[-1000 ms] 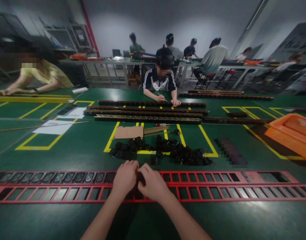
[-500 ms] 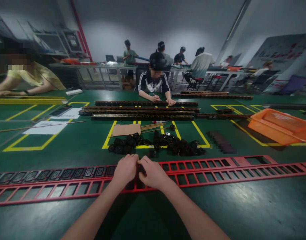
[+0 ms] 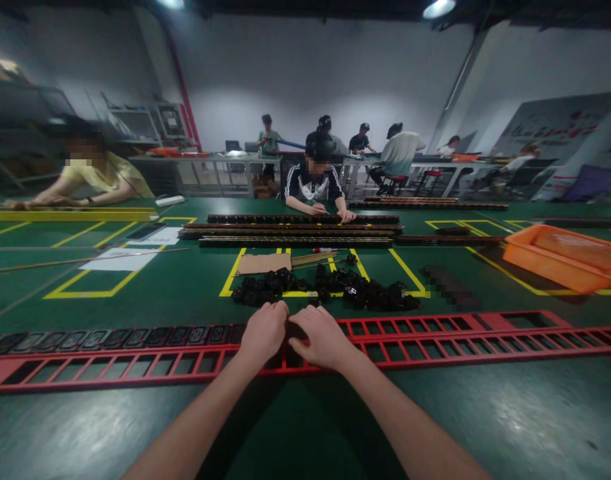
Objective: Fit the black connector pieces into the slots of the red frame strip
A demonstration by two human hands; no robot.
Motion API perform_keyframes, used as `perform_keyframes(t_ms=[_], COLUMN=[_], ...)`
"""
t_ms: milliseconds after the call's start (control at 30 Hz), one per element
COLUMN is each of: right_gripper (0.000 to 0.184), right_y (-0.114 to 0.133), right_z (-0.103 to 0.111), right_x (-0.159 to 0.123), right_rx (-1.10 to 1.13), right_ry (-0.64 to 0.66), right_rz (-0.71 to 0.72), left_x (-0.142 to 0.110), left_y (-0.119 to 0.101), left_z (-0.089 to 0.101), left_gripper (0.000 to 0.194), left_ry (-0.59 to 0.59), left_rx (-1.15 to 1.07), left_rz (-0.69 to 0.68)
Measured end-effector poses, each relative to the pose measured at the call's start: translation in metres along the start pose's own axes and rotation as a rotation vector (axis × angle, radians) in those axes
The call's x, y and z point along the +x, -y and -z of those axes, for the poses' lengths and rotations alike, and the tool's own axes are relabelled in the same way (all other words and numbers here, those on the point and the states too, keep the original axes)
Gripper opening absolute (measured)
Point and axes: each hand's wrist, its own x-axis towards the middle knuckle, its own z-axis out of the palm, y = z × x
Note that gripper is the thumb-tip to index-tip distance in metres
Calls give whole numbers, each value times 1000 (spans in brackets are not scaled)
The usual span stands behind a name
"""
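My left hand [image 3: 265, 331] and my right hand [image 3: 320, 338] meet over a long red slotted frame [image 3: 6, 375]. Both have curled fingers, with the tips close together at the back row of slots. Whatever lies between the fingertips is hidden by the hands. Left of them, black square socket-like pieces [image 3: 88, 340] fill the back row. The front row shows open slots through to the green table. Just beyond my hands, a loose heap of black pieces [image 3: 372, 293] spreads across yellow tape lines.
Cardboard [image 3: 264, 264] and thin sticks lie behind the heap. Long dark strips [image 3: 295, 231] cross the table, with a co-worker [image 3: 315, 183] behind them. An orange basket [image 3: 560, 257] sits at the right, white paper [image 3: 118, 259] at the left. Another person [image 3: 100, 177] leans in from the far left.
The view has tipped up and shifted slightly left, so the scene sits a little further right. My hands keep nearly the same curled pose over the red frame.
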Motion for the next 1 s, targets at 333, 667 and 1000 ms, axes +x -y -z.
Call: perform_keyframes(t_ms=[333, 667, 1000], right_gripper=[44, 31, 26], right_y=[-48, -47, -52], right_z=[0, -5, -8], right_x=[4, 6, 5], right_rx=[-164, -179, -167], right_ry=[-29, -34, -93], right_rz=[-357, -364, -445], left_x=[-6, -7, -7], left_y=[-9, -10, -9], left_z=[10, 10, 9], left_gripper=[19, 21, 21], left_ry=[87, 122, 51], left_rx=[-68, -68, -61], left_rz=[-289, -279, -321])
